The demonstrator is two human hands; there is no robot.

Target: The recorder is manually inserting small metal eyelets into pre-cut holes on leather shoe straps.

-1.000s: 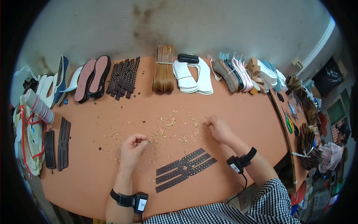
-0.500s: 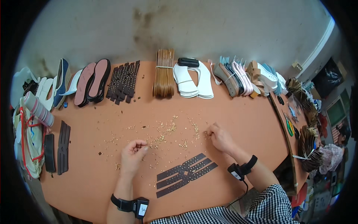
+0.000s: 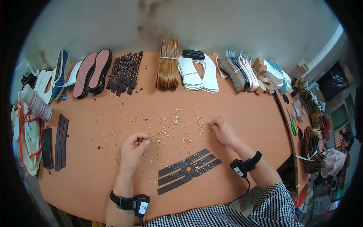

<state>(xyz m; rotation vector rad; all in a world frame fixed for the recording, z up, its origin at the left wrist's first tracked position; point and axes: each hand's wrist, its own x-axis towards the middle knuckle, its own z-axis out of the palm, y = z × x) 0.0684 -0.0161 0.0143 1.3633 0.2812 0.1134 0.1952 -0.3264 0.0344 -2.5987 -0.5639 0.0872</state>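
Note:
Small gold studs point(image 3: 166, 128) lie scattered over the middle of the orange table point(image 3: 94, 181). My left hand point(image 3: 133, 150) rests among them with its fingers pinched together at the fingertips; what sits between them is too small to see. My right hand point(image 3: 223, 131) lies fingers-down on the studs at the right of the scatter, fingertips touching them. Between my forearms lies a dark brown perforated strap piece point(image 3: 188, 170) with crossed bands, flat on the table. Both wrists carry black bands with small devices.
Along the far edge stand shoe soles point(image 3: 92, 72), dark studded strap pieces point(image 3: 124, 72), a tan strap bundle point(image 3: 168, 64), white insoles point(image 3: 198, 73) and mixed upper parts point(image 3: 249, 70). Dark straps point(image 3: 60, 142) and a bag point(image 3: 24, 132) lie left. More bundles point(image 3: 312, 143) crowd the right.
My left hand has drawn its fingers closer into a pinch and shifted slightly. My right hand has slid a little toward me over the studs. The strap piece has not moved.

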